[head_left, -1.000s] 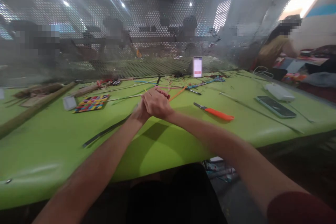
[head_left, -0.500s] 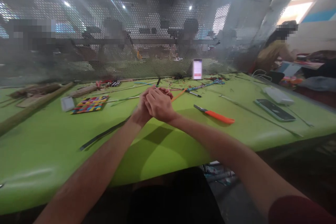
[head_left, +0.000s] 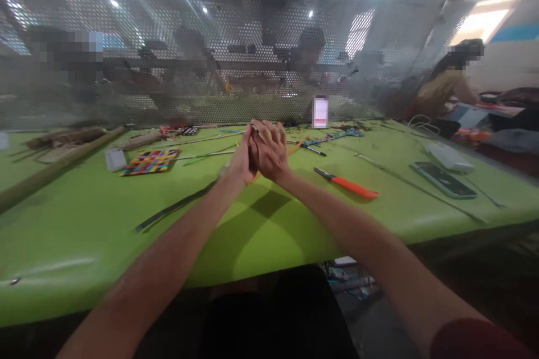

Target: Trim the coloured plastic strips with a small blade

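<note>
1. Orange strip (head_left: 295, 148) passes behind the pressed palms, low over the surface (head_left: 84, 219).
2. Fingers (head_left: 269, 130) of left hand (head_left: 243, 160) and right hand (head_left: 272, 154) lie straight and flat together; whether they pinch the strip cannot be told.
3. Knife (head_left: 347, 183) lies untouched to the right.
4. Judgement: colourful woven mat (head_left: 150, 161) looks complete; loose strips remain unworked.

Bright, window (head_left: 484, 22) glare top rt; soft shadows on table (head_left: 84, 224); hands (head_left: 261, 154) motion-blurred, edges warped, bkgd hazy.
</note>
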### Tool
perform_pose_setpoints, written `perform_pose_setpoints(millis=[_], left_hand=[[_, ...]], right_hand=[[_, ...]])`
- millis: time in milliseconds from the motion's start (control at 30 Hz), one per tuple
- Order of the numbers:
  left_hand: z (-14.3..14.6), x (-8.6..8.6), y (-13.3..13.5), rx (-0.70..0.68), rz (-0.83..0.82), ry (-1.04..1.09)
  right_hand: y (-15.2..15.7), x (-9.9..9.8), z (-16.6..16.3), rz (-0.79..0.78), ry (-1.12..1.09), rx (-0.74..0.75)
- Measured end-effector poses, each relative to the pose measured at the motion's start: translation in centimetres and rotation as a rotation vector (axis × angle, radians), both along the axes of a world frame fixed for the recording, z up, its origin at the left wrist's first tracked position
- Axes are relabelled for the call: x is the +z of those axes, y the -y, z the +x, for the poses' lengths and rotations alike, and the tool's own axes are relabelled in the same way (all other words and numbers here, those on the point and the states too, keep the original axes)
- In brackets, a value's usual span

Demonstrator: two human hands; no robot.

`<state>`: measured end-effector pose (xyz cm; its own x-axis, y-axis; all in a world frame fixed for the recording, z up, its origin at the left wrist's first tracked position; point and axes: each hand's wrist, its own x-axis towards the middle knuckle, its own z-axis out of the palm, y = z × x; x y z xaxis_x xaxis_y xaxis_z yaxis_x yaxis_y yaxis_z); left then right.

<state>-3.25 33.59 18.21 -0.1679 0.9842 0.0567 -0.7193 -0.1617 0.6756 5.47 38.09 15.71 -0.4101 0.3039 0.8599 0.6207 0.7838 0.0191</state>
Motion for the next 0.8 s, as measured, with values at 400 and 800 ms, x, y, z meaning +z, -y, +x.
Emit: perform_pose_setpoints(millis=[400,800], left_hand=[[1.5,-1.1,-0.2,0.073,-0.071,-0.002],[1.1,-1.2,0.0,0.042,-0.110,0.021]], right_hand=[[0.3,-1.0,0.4,0.079,-0.115,0.306],[0.1,-1.3,0.1,0.073,-0.077,0.336]])
